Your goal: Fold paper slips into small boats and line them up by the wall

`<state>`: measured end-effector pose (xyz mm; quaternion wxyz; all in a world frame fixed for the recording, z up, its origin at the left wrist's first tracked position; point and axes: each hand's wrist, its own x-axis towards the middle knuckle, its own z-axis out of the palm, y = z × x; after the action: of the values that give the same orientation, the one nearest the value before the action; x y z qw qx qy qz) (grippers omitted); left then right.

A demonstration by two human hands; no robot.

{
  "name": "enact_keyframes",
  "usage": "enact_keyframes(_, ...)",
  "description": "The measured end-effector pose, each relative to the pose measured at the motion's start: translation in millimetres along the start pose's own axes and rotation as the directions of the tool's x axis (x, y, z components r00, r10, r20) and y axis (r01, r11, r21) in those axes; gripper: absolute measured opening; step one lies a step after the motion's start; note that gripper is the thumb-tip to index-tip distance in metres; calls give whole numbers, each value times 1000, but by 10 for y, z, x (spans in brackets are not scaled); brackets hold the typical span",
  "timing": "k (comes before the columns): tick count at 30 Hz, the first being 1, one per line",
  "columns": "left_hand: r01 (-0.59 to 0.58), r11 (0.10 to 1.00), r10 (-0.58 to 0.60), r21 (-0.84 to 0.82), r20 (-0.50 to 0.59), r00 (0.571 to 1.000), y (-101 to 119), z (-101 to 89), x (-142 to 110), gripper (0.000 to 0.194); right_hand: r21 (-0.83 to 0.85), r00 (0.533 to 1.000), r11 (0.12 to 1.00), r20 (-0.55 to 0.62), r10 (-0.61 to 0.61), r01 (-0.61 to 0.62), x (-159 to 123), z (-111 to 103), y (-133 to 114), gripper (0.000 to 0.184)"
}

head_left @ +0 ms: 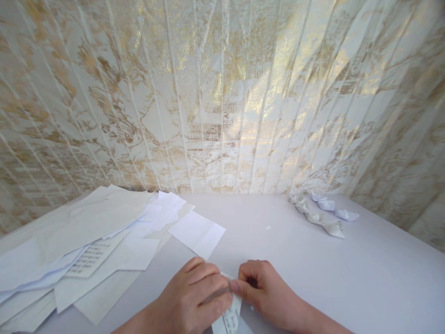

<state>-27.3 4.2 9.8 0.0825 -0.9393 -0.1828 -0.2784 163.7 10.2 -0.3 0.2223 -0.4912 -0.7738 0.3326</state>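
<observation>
Both hands meet over a small sheet of paper (pixel 229 317) at the table's near edge. Dark lettering shows on the sheet, and part of it lies hidden under the fingers. My left hand (pixel 194 292) is closed with its fingers curled over the paper's left side. My right hand (pixel 267 290) pinches the paper's upper right edge between thumb and bent forefinger. Just beyond my left hand, a creased white paper piece (pixel 198 232) lies flat.
A loose heap of papers (pixel 104 222) covers the left of the white table (pixel 347 287). Several small folded paper boats (pixel 325 204) and a row of twisted paper shapes (pixel 316 215) sit at the back right. A patterned curtain (pixel 222 102) hangs behind the table.
</observation>
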Motion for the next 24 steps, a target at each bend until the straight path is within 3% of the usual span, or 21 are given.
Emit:
enact_keyframes(3,-20,998,14,58,109,994,21,113,-54,28,-144,995,988,-86,-58,46,-15,38,-17,30)
enact_keyframes(7,2,991,-7,135,40,999,26,277,-141,31,-208,967,972,-208,-149,105,-89,55,-28,7)
enact_keyframes(9,22,986,-27,164,26,999,42,307,-150,31,-259,932,941,-231,-279,217,-125,80,-25,4)
enact_keyframes(12,91,980,-99,176,34,995,86,304,-141,30,-395,828,805,-165,-536,443,-142,160,-5,29)
enact_keyframes(15,158,977,-167,145,53,985,113,328,-159,28,-517,773,695,-96,-627,500,-120,231,21,44)
enact_keyframes(19,206,977,-209,56,57,976,96,379,-216,24,-584,717,591,-24,-697,556,-109,199,46,39)
enact_keyframes(22,256,965,-247,-57,127,961,87,258,-198,19,-560,718,585,27,-695,587,-131,127,65,32)
enact_keyframes(24,340,934,-299,-111,282,912,94,99,-147,21,-511,756,635,49,-652,580,-150,91,72,25)
